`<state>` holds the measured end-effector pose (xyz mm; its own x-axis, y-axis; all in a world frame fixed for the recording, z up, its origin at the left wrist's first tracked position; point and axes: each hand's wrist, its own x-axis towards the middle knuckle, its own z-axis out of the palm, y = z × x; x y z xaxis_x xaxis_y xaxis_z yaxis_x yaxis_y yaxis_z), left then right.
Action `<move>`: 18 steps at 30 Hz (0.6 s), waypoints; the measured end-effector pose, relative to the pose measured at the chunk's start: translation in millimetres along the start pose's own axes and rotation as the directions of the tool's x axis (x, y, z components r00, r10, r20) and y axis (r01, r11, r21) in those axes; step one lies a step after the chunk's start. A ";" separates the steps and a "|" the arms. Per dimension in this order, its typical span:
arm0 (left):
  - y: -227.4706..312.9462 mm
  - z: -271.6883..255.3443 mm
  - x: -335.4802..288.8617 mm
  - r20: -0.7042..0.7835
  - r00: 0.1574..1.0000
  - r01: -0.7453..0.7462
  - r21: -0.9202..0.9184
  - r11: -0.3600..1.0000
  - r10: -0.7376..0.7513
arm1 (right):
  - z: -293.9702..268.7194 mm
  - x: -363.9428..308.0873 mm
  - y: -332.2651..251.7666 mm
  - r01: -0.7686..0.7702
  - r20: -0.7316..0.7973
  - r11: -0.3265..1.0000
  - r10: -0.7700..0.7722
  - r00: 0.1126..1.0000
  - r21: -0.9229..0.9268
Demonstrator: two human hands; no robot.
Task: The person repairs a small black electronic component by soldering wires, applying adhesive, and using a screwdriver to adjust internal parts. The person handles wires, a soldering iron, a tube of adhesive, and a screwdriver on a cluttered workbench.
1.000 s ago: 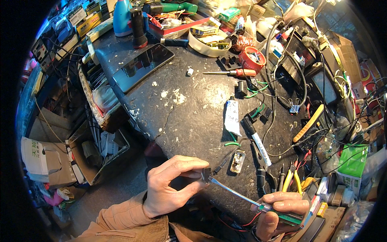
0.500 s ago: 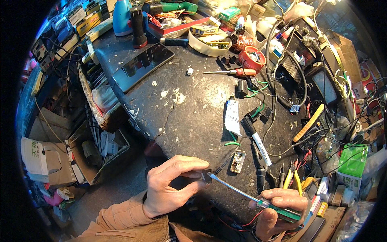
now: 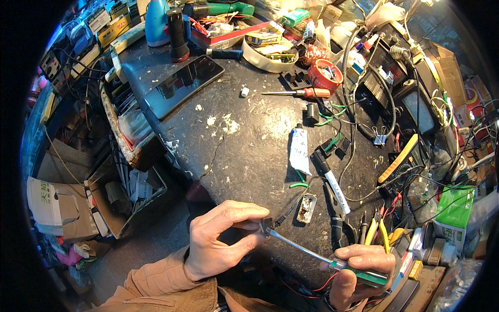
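Observation:
Thumb and fingertips of my left hand (image 3: 221, 242) pinch a small dark block-like part (image 3: 266, 227) above the bench's near edge. A black cable with a ribbed sleeve (image 3: 283, 217) runs from beside it toward the right. In my right hand (image 3: 358, 270) is a screwdriver (image 3: 301, 247) with a green and clear handle. Its metal shaft slants up to the left, and its tip meets the dark part at my left fingertips. Just beyond lies a small open metal case (image 3: 306, 208) with brownish residue inside. The far side of the dark part is hidden by my fingers.
On the dark worktop (image 3: 249, 151) lie a phone (image 3: 185, 86), a red-handled screwdriver (image 3: 312, 93), a white tube (image 3: 299, 151), a marker (image 3: 332, 184) and yellow-handled pliers (image 3: 378, 231). Cables crowd the right side. An open drawer (image 3: 136, 138) juts out at left.
The screwdriver's tip has dropped slightly and now sits lower against the dark part, which has tilted a little. Both hands stay nearly in place.

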<state>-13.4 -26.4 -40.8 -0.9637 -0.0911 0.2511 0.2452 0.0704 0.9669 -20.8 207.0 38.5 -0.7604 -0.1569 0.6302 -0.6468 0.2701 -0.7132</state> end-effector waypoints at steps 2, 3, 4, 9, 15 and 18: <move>0.6 -0.4 -0.2 0.003 1.000 0.003 -0.001 1.000 -0.003 | -0.2 -0.1 0.1 0.002 -0.003 1.000 -0.002 1.000 0.011; 0.8 -0.5 -0.3 0.004 1.000 0.004 0.000 1.000 -0.004 | -0.6 0.2 0.1 0.002 -0.001 1.000 -0.002 1.000 0.016; 0.9 -0.6 -0.3 0.005 1.000 0.005 0.000 1.000 -0.005 | -0.8 0.4 -0.4 0.001 0.000 1.000 -0.001 1.000 0.022; 0.0 0.2 -0.2 -0.003 1.000 0.002 -0.002 1.000 -0.002 | -0.7 0.4 -0.7 -0.021 0.016 1.000 0.021 1.000 0.009; 0.7 -1.1 0.2 0.003 1.000 0.000 0.008 1.000 0.000 | -0.5 -1.8 4.2 0.046 0.007 0.998 -0.047 0.999 0.034; 1.4 -1.4 0.8 0.007 1.000 -0.004 0.012 1.000 0.004 | -3.1 -1.3 1.3 0.016 0.018 0.999 -0.016 1.000 0.034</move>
<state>-13.7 -27.8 -39.2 -0.9633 -0.0836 0.2549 0.2482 0.0832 0.9651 -20.4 210.5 37.7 -0.7508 -0.1785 0.6360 -0.6602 0.2352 -0.7134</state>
